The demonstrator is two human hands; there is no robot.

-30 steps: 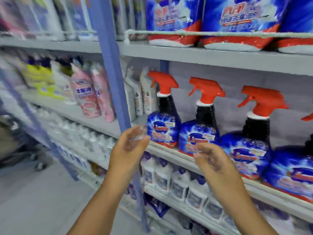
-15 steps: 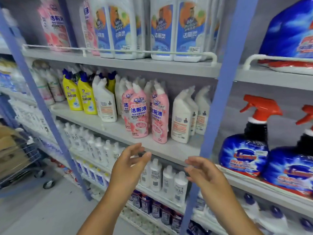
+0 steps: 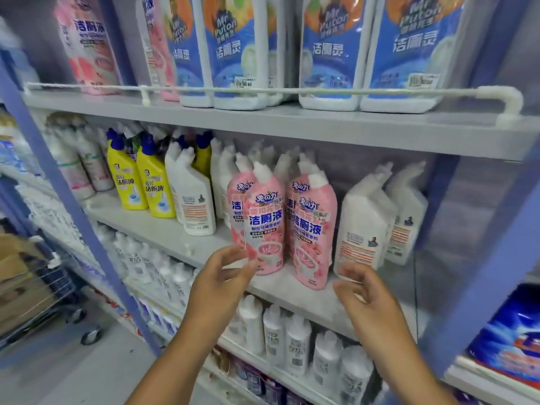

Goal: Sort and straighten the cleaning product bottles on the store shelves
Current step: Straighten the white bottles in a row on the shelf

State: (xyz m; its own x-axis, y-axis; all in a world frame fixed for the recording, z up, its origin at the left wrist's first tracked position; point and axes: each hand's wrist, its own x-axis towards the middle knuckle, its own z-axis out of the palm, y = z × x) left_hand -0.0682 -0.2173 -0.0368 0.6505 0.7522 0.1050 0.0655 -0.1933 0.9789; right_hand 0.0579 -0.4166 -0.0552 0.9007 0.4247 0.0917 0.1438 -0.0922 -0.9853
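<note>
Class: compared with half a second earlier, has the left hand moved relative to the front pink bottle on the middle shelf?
Yes. The left hand has closed in on the front pink bottle; its fingertips now reach the bottle's lower left edge.

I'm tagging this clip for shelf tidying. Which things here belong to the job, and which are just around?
Part of the job:
- left hand, open, at the front pink bottle
- right hand, open, near the white bottle
- second pink bottle
- yellow bottles

Just around:
- wire cart holding cardboard
- blue upright
- shelf rail
</note>
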